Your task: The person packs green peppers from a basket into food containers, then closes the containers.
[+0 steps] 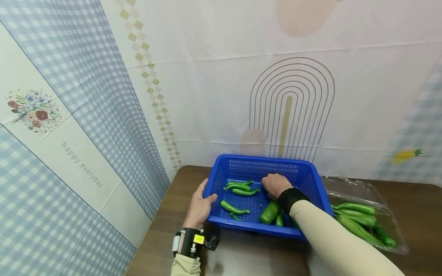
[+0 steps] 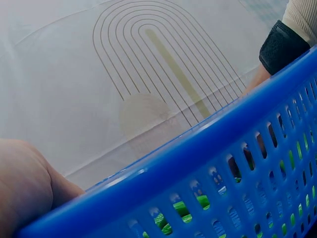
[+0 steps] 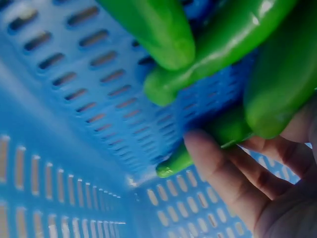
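Note:
A blue perforated plastic basket (image 1: 248, 225) stands on the table. My left hand (image 1: 199, 207) grips its left rim, the thumb lying over the edge. Inside, several thin green chili peppers (image 1: 235, 208) lie on the left side, apart from the thicker green peppers (image 1: 270, 213) at the right. My right hand (image 1: 276, 185) reaches down into the basket near the far wall, bent at the fingers. Seen from the right wrist, its fingers curl round a green pepper (image 3: 230, 128) close to a basket corner, with other peppers just above. The head view hides the right fingertips.
Right of the basket, a clear plastic clamshell box (image 1: 397, 234) with its lid (image 1: 352, 189) raised holds several long green peppers (image 1: 359, 217). The brown wooden table (image 1: 169, 214) extends on both sides. Printed cloth (image 1: 214, 99) hangs behind and at the left.

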Demonstrator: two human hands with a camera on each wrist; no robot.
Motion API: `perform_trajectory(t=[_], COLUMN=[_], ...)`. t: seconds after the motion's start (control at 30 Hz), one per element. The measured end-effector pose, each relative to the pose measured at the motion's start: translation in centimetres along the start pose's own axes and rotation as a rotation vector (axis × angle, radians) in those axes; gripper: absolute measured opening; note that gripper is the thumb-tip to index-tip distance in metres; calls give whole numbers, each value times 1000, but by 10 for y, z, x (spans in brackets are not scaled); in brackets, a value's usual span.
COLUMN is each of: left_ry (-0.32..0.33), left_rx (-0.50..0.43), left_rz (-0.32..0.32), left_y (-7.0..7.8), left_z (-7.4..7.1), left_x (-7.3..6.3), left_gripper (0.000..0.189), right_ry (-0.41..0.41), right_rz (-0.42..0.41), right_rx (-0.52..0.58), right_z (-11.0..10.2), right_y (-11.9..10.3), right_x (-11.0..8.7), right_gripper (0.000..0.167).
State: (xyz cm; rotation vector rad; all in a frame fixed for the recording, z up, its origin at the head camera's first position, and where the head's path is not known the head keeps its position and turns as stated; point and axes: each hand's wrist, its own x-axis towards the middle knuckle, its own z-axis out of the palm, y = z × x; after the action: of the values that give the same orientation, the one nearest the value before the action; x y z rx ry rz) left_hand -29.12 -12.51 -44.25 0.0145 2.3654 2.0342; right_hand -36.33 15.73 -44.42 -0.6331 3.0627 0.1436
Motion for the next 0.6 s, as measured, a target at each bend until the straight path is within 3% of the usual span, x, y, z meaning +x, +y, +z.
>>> perform_trajectory(t=[0.27, 0.6], left_ry=[5, 12], left_rx=[5, 17], left_rz=[-3, 12], left_y=[2, -1], left_z=[0, 1], left_x=[1, 1], left_gripper=[66, 66], right_ry=[20, -17], right_rz=[9, 42], right_rx=[-6, 2], right_z=[2, 1], right_y=[-2, -1], right_x=[2, 2], right_gripper=[9, 10])
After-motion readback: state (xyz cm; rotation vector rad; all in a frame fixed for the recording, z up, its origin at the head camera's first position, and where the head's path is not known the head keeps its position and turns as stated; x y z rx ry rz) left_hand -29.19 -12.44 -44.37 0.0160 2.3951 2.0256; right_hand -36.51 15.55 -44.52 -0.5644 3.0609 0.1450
